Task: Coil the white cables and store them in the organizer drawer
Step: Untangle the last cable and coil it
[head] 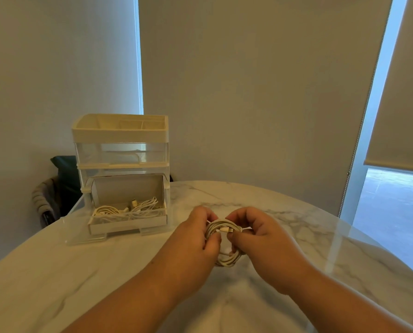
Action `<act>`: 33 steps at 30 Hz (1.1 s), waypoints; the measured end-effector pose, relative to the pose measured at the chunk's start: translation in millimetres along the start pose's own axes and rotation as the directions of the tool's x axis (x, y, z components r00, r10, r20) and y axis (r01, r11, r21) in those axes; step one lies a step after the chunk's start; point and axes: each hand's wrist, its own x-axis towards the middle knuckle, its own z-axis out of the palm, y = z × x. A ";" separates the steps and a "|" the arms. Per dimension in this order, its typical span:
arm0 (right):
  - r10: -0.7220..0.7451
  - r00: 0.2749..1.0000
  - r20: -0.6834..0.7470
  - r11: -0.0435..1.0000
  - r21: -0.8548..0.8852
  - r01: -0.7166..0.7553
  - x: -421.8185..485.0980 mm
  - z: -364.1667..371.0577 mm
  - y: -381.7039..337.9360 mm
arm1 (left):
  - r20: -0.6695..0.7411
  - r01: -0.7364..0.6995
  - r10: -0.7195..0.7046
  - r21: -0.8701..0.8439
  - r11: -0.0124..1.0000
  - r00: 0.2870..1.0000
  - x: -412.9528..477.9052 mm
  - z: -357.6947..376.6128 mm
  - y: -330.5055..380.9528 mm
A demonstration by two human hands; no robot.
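Observation:
A coiled white cable (pixel 223 239) hangs between both hands above the marble table (pixel 80 272). My left hand (pixel 196 239) grips the coil's left side. My right hand (pixel 256 236) pinches its right side, with a connector end showing at the coil's top. To the left stands a clear organizer (pixel 121 152) with a cream top tray. Its bottom drawer (pixel 128 222) is pulled out and holds several coiled white cables (pixel 128 209).
A chair with a dark cushion (pixel 61 179) stands behind the table at the left. Roller blinds cover the windows behind, and a lit floor shows at the right (pixel 388 212). The table's round edge curves off at right.

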 end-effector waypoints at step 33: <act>0.006 1.000 -0.008 1.000 0.020 -0.006 3.0 -3.9 0.7 | -0.243 -0.022 -0.006 -0.112 0.994 0.970 1.5 0.9 -2.5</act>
